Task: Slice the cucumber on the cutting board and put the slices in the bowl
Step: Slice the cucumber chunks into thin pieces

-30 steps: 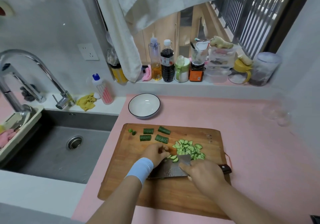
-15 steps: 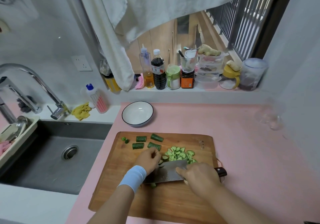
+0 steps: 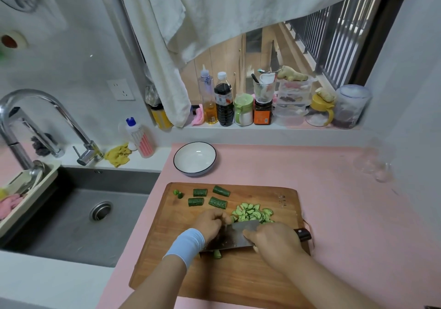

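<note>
A wooden cutting board [image 3: 238, 277] lies on the pink counter. My right hand [image 3: 274, 244] grips a cleaver [image 3: 236, 236] whose blade stands on the board. My left hand [image 3: 211, 222], with a pale blue wristband, curls its fingers over a cucumber piece just left of the blade; the piece is mostly hidden, and a green end [image 3: 217, 253] shows below the blade. A pile of thin slices [image 3: 253, 213] lies beyond the blade. Several cucumber chunks [image 3: 217, 201] and a small end piece [image 3: 177, 193] sit at the board's far left. The white bowl [image 3: 194, 158] behind the board holds nothing.
A steel sink [image 3: 78, 215] with a tap [image 3: 43, 122] lies to the left. Bottles and jars [image 3: 238, 108] line the window ledge behind the bowl. Glass cups [image 3: 379, 168] stand at the counter's right wall. A white cloth [image 3: 167, 70] hangs above.
The cleaver and both hands stay at the same spot on the board, with the blade shifting slightly against the held piece. My head has tilted, moving the whole scene lower in view.
</note>
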Available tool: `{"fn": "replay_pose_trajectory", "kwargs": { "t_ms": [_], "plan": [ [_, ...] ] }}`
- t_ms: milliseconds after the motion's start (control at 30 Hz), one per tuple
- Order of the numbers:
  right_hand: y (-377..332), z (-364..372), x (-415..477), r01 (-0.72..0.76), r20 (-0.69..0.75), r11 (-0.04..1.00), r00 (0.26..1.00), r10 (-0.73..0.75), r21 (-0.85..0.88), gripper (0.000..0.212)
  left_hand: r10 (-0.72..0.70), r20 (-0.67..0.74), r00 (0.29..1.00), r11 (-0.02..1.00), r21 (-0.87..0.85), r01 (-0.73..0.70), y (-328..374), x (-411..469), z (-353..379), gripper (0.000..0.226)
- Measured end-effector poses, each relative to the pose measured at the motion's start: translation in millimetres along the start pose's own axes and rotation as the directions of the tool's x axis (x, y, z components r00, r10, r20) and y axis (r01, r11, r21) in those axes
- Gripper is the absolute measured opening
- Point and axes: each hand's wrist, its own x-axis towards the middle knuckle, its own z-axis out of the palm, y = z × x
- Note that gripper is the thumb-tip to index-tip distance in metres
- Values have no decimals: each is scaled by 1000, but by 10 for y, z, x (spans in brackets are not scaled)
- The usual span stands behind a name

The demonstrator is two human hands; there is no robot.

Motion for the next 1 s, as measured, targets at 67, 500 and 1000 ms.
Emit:
{"fn": "replay_pose_trajectory", "kwargs": {
  "t_ms": [67, 500, 1000],
  "plan": [
    [-60, -36, 0, -13, -4, 1000, 1000, 13, 13, 26, 16, 16, 1000, 1000, 26, -16, -18, 8, -15, 51],
    [-516, -111, 85, -358, 24, 742, 907, 420, 567, 32, -96, -83, 992, 920, 373, 120, -726, -240, -698, 28],
    [-972, 45, 22, -462, 111, 475, 794, 597, 749, 25, -140, -18, 990, 989, 53, 141, -642, 191, -310, 20]
  ]
}}
